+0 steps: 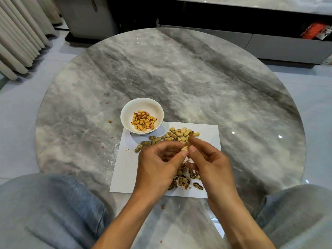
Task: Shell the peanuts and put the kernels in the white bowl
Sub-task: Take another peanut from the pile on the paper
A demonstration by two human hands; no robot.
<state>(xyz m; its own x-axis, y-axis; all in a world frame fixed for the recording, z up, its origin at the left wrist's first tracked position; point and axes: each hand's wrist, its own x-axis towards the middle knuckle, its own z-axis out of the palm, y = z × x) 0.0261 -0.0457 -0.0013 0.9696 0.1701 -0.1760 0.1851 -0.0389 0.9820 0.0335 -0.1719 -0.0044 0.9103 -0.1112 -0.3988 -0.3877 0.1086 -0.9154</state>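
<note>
Both hands (186,157) pinch a peanut (184,149) above the paper (206,133).

Beyond the hands, a round grey marble table (179,78), glossy, with small glints of light. Farther off, a long low grey cabinet (269,42) with a marbled top. Up and left of the hands, pleated pale curtains (19,33) beside a white unit (86,15). Underneath, pale grey floor tiles (18,105).
</note>
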